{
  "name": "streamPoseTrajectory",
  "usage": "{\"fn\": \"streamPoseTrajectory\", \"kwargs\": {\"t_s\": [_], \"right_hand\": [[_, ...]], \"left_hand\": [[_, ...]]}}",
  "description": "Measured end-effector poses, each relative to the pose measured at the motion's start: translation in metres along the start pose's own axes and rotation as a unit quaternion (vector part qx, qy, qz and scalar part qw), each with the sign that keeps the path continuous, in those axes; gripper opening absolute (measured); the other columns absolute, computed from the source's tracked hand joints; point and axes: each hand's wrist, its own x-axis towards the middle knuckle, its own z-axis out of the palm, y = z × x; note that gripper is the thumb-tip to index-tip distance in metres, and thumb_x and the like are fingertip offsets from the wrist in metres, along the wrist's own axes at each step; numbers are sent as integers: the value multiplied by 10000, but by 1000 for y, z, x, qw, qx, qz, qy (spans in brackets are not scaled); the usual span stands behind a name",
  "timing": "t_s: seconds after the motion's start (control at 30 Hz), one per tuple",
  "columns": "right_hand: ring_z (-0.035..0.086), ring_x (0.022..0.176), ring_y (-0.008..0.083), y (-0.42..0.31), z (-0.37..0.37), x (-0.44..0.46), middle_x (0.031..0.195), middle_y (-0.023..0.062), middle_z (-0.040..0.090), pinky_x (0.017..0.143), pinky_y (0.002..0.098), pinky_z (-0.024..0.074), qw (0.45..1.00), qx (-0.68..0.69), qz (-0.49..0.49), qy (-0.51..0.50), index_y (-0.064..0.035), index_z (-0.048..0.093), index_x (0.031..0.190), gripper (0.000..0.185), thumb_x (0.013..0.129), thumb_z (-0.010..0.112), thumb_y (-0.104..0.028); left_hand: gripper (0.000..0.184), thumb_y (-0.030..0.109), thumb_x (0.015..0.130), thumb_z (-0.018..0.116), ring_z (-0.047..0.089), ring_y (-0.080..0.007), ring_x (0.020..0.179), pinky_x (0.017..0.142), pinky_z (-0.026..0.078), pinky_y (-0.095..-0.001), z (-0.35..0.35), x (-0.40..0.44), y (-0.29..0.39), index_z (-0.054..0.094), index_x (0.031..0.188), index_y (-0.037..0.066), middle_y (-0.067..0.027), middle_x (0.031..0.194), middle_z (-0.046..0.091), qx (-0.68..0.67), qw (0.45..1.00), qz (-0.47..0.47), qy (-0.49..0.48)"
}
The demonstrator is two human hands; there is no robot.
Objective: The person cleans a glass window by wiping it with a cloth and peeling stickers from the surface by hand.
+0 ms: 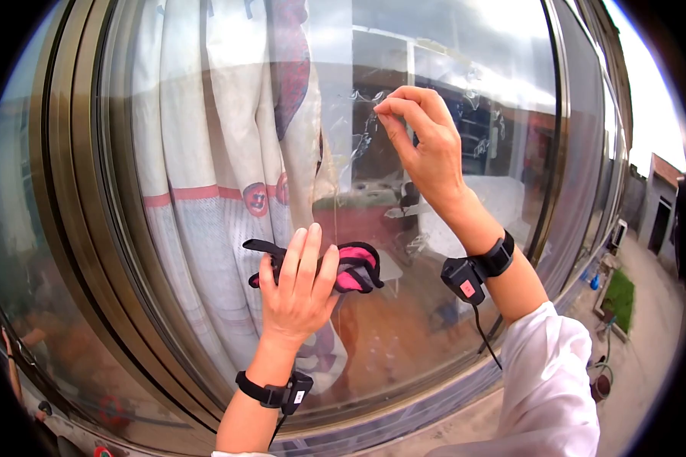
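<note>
My left hand presses a pink-and-black fabric piece, like a folded glove with a black strap, against the window pane. Its fingers are stretched out over the fabric, hiding the middle of it. Higher up and to the right, my right hand is closed in a pinch, thumb and index finger together close to the glass. Clear, crinkled film scraps stick to the pane just left of those fingertips. Whatever the pinch holds is too small to make out.
Behind the glass hangs a white curtain with a red band. Brown metal window frames run up the left side, and another upright stands on the right. A cable hangs from a black wrist device. Outside right lie a grass patch and a pot.
</note>
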Motion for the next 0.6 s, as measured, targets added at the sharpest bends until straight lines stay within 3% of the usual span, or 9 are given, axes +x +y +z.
{"fn": "streamPoseTrajectory", "kwargs": {"t_s": [0.13, 0.23, 0.43, 0.6], "right_hand": [[589, 922, 255, -10, -2, -10, 1025, 54, 609, 777, 341, 487, 999, 5, -31, -23, -65, 668, 983, 200, 799, 714, -1], [585, 971, 263, -17, -3, -13, 1072, 46, 615, 827, 347, 476, 999, 3, 2, -45, -72, 662, 1004, 229, 791, 714, -5], [511, 1205, 255, -30, 2, 4, 1375, 29, 550, 976, 421, 401, 990, -98, -38, -97, -111, 614, 1293, 442, 855, 678, -114], [498, 1254, 235, -34, 1, -12, 1399, -2, 544, 991, 427, 398, 984, -103, -83, -116, -123, 627, 1278, 444, 840, 649, -59]], "left_hand": [[549, 254, 704, 691, 497, -263, 1321, 1033, 332, -558, 0, -1, -1, 610, 1237, 154, -117, 1432, 534, -3, 1000, 5, 2], [556, 261, 698, 700, 495, -262, 1322, 1035, 332, -556, 0, 0, -1, 609, 1237, 158, -116, 1433, 533, -3, 1000, 5, 1], [561, 271, 693, 709, 499, -262, 1318, 1034, 333, -545, 1, -1, -1, 606, 1235, 168, -113, 1436, 533, -8, 1000, 0, 6], [536, 280, 719, 694, 510, -262, 1308, 1036, 331, -543, 1, -1, -1, 604, 1235, 162, -113, 1429, 542, -3, 1000, -1, 9]]}}
